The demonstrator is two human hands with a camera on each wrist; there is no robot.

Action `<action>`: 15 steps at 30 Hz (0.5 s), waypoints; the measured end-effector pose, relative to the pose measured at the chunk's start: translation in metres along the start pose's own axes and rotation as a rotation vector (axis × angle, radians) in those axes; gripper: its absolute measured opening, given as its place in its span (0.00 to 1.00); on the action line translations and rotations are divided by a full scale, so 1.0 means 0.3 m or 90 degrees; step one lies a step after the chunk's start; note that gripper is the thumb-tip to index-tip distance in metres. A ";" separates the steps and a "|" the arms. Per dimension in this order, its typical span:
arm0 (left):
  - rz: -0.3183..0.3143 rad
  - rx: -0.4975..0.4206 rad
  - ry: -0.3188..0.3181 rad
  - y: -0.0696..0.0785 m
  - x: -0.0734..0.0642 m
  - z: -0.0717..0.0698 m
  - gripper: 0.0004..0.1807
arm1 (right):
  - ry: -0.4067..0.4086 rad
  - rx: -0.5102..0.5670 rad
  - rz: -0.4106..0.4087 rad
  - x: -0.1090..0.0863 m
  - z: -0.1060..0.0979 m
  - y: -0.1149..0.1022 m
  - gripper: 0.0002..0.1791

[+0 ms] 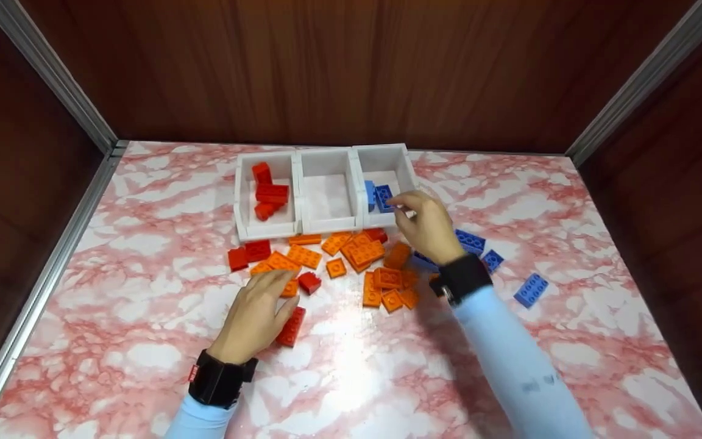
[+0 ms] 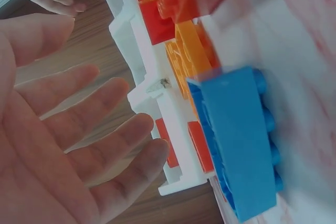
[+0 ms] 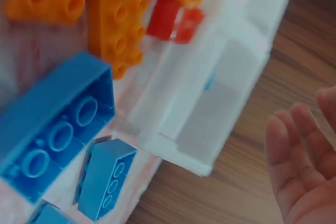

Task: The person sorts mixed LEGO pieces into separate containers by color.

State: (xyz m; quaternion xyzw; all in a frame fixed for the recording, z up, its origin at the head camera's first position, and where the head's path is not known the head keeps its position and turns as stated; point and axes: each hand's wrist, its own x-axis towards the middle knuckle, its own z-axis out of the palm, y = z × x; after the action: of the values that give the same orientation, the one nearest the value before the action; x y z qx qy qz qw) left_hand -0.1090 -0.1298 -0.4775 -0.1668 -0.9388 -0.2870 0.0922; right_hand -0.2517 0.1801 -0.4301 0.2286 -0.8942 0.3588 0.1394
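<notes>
My right hand [image 1: 427, 222] is over the right compartment of a white three-part tray [image 1: 299, 228], fingers slightly bent. Its fingertips overlap a dark blue brick [image 1: 383, 199] in the head view; a lighter blue brick [image 1: 370, 196] lies beside that one. In the right wrist view the right hand [image 3: 304, 166] shows nothing between its fingers. My left hand [image 1: 256, 314] hovers over the front left bricks, near a red brick [image 1: 291, 327] and an orange brick [image 1: 290, 288]. The left wrist view shows the left hand [image 2: 79, 140] with fingers spread and nothing held.
Red bricks [image 1: 272, 194] lie in the tray's left compartment; the middle one shows its bare floor [image 1: 328, 196]. Orange bricks [image 1: 363, 251] spread along the tray's front. Blue bricks [image 1: 531, 290] lie at the right. Dark wooden panels [image 1: 351, 73] enclose the marbled table [image 1: 113, 329].
</notes>
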 end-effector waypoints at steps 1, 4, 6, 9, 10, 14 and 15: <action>-0.001 -0.002 -0.002 0.003 0.004 0.001 0.26 | 0.012 0.005 -0.010 -0.027 -0.009 -0.009 0.12; -0.005 -0.008 -0.008 0.007 0.014 0.002 0.26 | 0.032 0.022 -0.023 -0.113 -0.032 -0.029 0.12; -0.008 -0.011 -0.013 0.003 0.021 0.005 0.26 | 0.039 0.029 -0.019 -0.173 -0.041 -0.041 0.13; -0.009 -0.010 -0.024 -0.015 0.034 0.012 0.25 | 0.049 0.035 -0.024 -0.261 -0.043 -0.056 0.14; -0.013 -0.005 -0.031 -0.021 0.037 0.013 0.24 | 0.049 0.035 -0.026 -0.290 -0.041 -0.061 0.14; -0.040 0.030 -0.067 -0.050 0.048 0.014 0.25 | 0.033 0.046 -0.044 -0.394 -0.034 -0.082 0.16; -0.048 0.041 -0.077 -0.055 0.050 0.013 0.25 | 0.027 0.049 -0.046 -0.419 -0.034 -0.087 0.15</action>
State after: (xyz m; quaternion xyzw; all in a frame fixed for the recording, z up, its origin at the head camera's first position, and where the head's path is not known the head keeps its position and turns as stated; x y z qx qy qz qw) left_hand -0.1292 -0.1366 -0.4852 -0.1453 -0.9571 -0.2490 0.0297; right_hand -0.1299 0.2095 -0.4597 0.2579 -0.8678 0.3926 0.1625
